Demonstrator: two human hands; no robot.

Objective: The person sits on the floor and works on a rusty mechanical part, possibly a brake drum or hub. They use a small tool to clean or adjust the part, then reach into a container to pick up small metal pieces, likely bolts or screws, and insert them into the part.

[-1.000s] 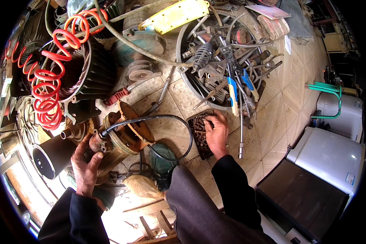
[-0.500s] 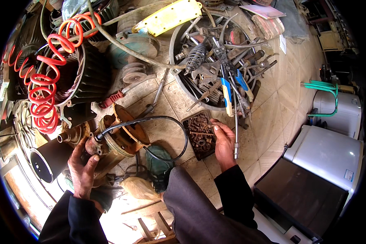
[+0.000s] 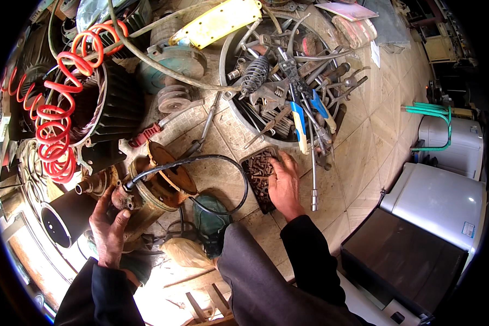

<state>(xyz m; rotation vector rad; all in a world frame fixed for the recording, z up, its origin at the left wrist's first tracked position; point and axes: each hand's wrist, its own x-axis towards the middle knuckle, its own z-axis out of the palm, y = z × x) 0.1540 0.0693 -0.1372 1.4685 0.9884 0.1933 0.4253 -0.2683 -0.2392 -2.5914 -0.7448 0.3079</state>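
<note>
My left hand (image 3: 108, 225) is closed around a small rusty metal cable fitting (image 3: 126, 198), thumb on one side and fingers on the other. Out of this fitting a black cable (image 3: 223, 157) loops to the right and back. Right behind it stands a rusty, round, open motor housing (image 3: 171, 176) with a raised flange. My right hand (image 3: 285, 185) is over a dark tray (image 3: 265, 211) full of rusty bolts and nuts (image 3: 261, 171), fingers bent down into its right side. Its fingertips are hidden among the bolts, so whether they grip one does not show.
A large round basin (image 3: 226, 70) of tools lies ahead, with blue-and-white-handled pliers (image 3: 299, 125) and a long socket wrench (image 3: 314, 201) jutting over its rim. Left stand a finned motor casing (image 3: 122, 98) and a red coiled hose (image 3: 54, 127). White appliances (image 3: 437, 201) line the right.
My right hand has moved from the tray's right edge to over the bolts, fingers now reaching down among them. My left hand keeps its hold on the cable fitting. The view has shifted slightly.
</note>
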